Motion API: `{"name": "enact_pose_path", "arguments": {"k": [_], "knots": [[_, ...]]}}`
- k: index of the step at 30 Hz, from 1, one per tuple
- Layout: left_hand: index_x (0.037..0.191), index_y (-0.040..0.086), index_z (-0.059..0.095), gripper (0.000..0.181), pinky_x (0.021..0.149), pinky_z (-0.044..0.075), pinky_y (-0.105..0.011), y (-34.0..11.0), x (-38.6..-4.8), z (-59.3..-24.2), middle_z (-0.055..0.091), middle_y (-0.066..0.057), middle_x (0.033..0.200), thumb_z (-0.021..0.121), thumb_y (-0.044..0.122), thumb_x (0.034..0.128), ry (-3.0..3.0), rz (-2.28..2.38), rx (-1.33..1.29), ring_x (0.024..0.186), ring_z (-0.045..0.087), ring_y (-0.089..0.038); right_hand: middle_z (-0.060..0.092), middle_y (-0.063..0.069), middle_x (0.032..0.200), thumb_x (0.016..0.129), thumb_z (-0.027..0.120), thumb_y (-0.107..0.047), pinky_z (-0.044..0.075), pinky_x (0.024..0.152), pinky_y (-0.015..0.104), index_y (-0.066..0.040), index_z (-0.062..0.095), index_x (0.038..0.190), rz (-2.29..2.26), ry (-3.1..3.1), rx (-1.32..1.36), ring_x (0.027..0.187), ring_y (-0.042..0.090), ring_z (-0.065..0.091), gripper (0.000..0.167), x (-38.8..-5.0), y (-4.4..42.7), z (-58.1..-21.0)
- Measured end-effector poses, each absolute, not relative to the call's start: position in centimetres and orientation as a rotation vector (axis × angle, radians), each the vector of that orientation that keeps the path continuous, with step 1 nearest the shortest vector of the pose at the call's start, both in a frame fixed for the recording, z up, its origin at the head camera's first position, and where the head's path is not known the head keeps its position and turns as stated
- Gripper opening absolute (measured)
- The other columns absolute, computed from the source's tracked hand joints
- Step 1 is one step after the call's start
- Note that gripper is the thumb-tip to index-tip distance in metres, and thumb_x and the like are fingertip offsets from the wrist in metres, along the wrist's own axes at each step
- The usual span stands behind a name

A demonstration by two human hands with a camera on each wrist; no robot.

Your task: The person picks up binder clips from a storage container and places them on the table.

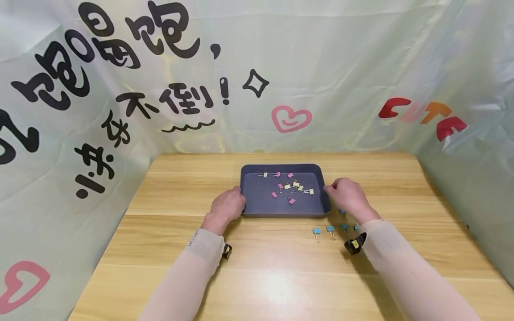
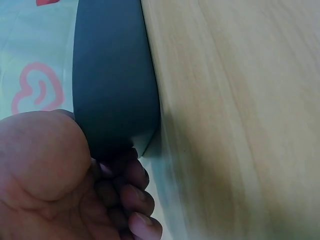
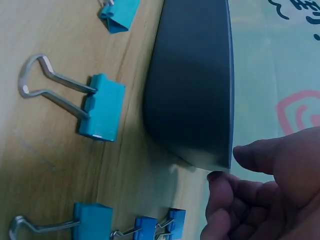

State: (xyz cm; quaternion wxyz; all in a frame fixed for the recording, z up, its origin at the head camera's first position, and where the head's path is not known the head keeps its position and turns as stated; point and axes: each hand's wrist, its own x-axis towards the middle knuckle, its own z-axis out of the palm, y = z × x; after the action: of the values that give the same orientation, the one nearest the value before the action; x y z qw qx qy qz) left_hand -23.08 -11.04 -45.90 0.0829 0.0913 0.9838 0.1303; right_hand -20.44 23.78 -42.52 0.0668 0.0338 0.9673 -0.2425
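Observation:
A dark blue-grey rectangular tray (image 1: 259, 203) lies on the wooden table with pink and pale yellow binder clips (image 1: 296, 184) scattered inside. At its left side, my left hand (image 1: 229, 204) grips the wall. The left wrist view shows that hand's fingers (image 2: 137, 197) curled beside the tray's end. My right hand (image 1: 348, 195) pinches the right wall between thumb and forefinger, its other fingers curled in the right wrist view. Several blue binder clips (image 1: 330, 229) lie on the table near the right wrist; one close to the tray (image 3: 105, 107) shows its silver wire handles. The right forearm partly hides that row.
Around the tray spreads a light wooden table (image 1: 160, 267). Pale cloth (image 1: 341, 80) with black lettering and pink hearts hangs behind it and at both sides. Each wrist carries a small black camera (image 1: 355, 244), the right one low over the table near the blue clips.

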Motion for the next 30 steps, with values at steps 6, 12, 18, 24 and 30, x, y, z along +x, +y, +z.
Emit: {"name": "enact_pose_path", "arguments": {"k": [6,12,18,24,30], "knots": [[0.125,-0.003,0.060,0.033,0.082,0.059,-0.044,-11.1,-23.1,-45.8,0.072,-0.018,0.104,0.046,0.022,0.1096,2.912,0.422,0.266,0.083,0.065,-0.027,0.053,0.005,0.065,0.109,0.050,-0.027,0.044,0.063,0.039,-0.008,0.061,0.075,-0.634,2.911,0.083,0.062,0.025,0.054,0.041,-21.6,23.3,-43.2],[0.139,-0.004,0.057,0.043,0.095,0.058,-0.048,-11.3,-23.3,-45.6,0.071,-0.022,0.123,0.043,0.026,0.1116,2.883,0.435,0.262,0.105,0.070,-0.032,0.064,0.010,0.073,0.109,0.050,-0.021,0.050,0.068,0.045,-0.005,0.067,0.083,-0.536,2.953,0.046,0.068,0.028,0.060,0.035,-21.7,22.9,-43.4],[0.146,-0.005,0.053,0.049,0.105,0.054,-0.050,-11.3,-23.5,-45.1,0.066,-0.023,0.137,0.042,0.029,0.1122,2.866,0.463,0.247,0.122,0.067,-0.037,0.063,0.012,0.069,0.104,0.050,-0.016,0.054,0.068,0.052,-0.005,0.062,0.073,-0.422,3.062,-0.018,0.066,0.031,0.061,0.035,-21.9,22.7,-43.8],[0.143,-0.002,0.057,0.049,0.105,0.053,-0.051,-11.2,-23.4,-44.5,0.067,-0.023,0.136,0.046,0.034,0.1121,2.849,0.440,0.227,0.123,0.066,-0.038,0.065,0.012,0.070,0.104,0.051,-0.015,0.057,0.071,0.056,-0.003,0.064,0.074,-0.385,3.086,-0.025,0.065,0.031,0.063,0.034,-21.7,22.6,-44.1],[0.139,-0.004,0.056,0.049,0.099,0.054,-0.052,-11.2,-23.2,-43.1,0.067,-0.023,0.128,0.056,0.034,0.1076,2.956,0.494,0.195,0.115,0.066,-0.039,0.067,0.013,0.072,0.103,0.054,-0.015,0.057,0.072,0.056,-0.001,0.066,0.078,-0.397,3.079,-0.022,0.067,0.032,0.066,0.031,-21.6,22.4,-44.3]]}}
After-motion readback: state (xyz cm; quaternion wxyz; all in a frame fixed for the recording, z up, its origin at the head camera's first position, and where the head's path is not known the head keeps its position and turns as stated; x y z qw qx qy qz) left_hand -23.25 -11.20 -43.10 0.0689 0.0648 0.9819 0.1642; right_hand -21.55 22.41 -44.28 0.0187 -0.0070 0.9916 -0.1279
